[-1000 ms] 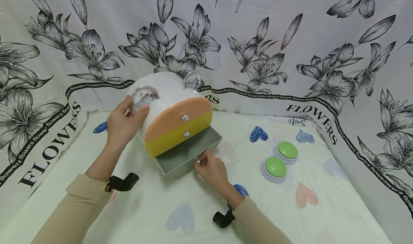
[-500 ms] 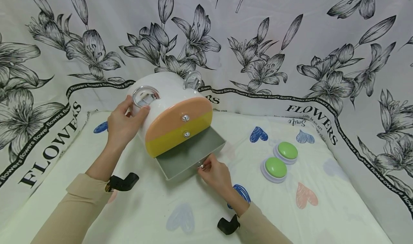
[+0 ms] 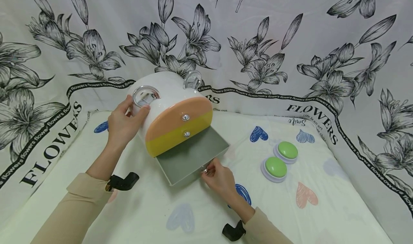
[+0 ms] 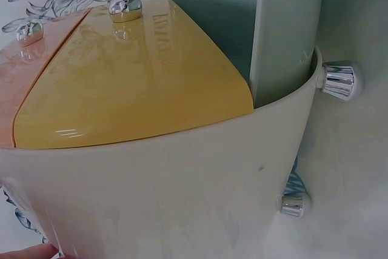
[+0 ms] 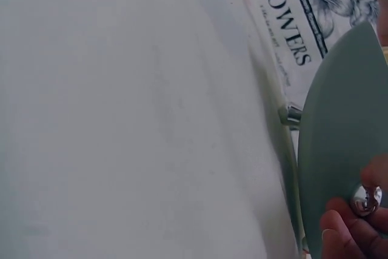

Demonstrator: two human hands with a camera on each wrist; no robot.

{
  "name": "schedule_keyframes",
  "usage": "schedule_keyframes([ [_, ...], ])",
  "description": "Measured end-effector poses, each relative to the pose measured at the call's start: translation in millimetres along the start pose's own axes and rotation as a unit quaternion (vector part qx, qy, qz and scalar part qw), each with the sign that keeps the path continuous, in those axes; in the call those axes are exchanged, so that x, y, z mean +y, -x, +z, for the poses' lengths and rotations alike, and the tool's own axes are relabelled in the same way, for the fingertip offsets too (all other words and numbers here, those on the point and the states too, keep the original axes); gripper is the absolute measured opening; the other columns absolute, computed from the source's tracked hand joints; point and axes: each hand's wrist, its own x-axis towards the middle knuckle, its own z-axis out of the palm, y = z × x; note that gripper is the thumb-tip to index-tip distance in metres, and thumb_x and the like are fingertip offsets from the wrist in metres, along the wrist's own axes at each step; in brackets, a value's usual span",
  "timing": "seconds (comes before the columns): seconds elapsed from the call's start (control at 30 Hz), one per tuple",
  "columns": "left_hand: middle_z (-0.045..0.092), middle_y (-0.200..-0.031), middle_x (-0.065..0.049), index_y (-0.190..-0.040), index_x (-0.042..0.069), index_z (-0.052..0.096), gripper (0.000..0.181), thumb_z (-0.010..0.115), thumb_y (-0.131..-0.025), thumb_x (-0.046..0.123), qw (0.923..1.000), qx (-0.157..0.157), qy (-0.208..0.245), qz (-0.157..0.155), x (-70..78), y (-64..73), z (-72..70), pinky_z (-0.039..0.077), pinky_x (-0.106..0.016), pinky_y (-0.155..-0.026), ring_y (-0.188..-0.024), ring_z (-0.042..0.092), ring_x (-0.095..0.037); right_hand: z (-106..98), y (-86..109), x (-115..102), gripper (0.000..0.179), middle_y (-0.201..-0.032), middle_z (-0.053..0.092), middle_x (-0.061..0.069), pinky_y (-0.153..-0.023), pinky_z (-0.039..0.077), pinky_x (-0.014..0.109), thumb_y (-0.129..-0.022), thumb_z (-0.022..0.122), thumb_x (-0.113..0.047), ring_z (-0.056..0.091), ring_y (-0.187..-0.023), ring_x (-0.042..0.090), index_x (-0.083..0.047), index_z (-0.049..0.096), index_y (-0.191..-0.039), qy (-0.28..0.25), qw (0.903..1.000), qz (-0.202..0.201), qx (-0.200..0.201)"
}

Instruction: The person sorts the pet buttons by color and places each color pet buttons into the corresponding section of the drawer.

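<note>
A white rounded drawer box (image 3: 171,84) stands on the bedspread, with an orange drawer (image 3: 167,122) above a yellow drawer (image 3: 171,140), both closed. Below them a grey-green drawer (image 3: 193,152) is pulled far out; nothing is visible inside it. My right hand (image 3: 221,177) pinches that drawer's chrome knob (image 5: 366,199) between thumb and fingers. Against the box's left side rests my left hand (image 3: 126,124), its thumb and fingers spread around the round chrome ear (image 3: 145,96). Only a fingertip of it (image 4: 33,252) shows in the left wrist view.
Two green push buttons (image 3: 275,167) with pale bases lie to the right on the heart-printed bedspread (image 3: 335,201). A second chrome ear (image 3: 193,80) tops the box. Flower-printed cloth (image 3: 258,57) hangs behind. Chrome feet (image 4: 341,81) stick out under the box.
My right hand has moved toward the front right, drawing the grey-green drawer further out of the box. My left hand and the box have stayed in place.
</note>
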Motion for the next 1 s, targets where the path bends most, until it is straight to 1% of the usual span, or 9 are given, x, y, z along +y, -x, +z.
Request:
schedule_keyframes([
  [0.27,0.027,-0.150,0.001,-0.142,0.017,0.038,0.071,0.057,-0.083,0.053,1.0000,-0.001,-0.001,0.004,-1.0,-0.7,-0.8,0.038,-0.040,-0.103,-0.137,0.027,-0.018,-5.2,8.3,-0.5,0.022,-0.065,0.064,-0.004,-0.047,0.042,0.012,-0.071,0.074,-0.017,0.058,-0.055,0.004,-0.014,0.053,-0.079,-0.001,0.9999,0.010,0.010],
  [0.47,0.028,-0.149,0.000,-0.141,0.017,0.039,0.068,0.058,-0.084,0.050,0.9999,-0.001,0.004,0.012,-1.8,0.7,-1.5,0.037,-0.042,-0.103,-0.137,0.026,-0.018,-6.7,12.7,0.4,0.022,-0.065,0.064,-0.004,-0.047,0.042,0.011,-0.071,0.073,-0.015,0.058,-0.055,0.003,-0.013,0.053,-0.079,-0.005,0.9999,0.006,0.010],
  [0.7,0.027,-0.150,0.000,-0.141,0.017,0.039,0.069,0.057,-0.084,0.050,0.9999,-0.001,0.004,0.010,-1.2,0.0,-1.0,0.037,-0.042,-0.103,-0.137,0.026,-0.019,-8.0,17.1,2.6,0.022,-0.065,0.064,-0.004,-0.047,0.042,0.011,-0.071,0.074,-0.014,0.057,-0.055,0.002,-0.013,0.053,-0.079,-0.012,0.9998,0.013,0.008],
  [1.0,0.027,-0.149,0.001,-0.140,0.016,0.040,0.068,0.058,-0.084,0.050,0.9999,0.001,0.007,0.008,-0.8,0.5,-0.9,0.037,-0.042,-0.104,-0.137,0.026,-0.018,-10.1,23.6,5.5,0.022,-0.063,0.063,-0.005,-0.047,0.042,0.011,-0.070,0.074,-0.012,0.056,-0.054,0.001,-0.014,0.053,-0.079,-0.006,0.9998,0.016,0.011],
])
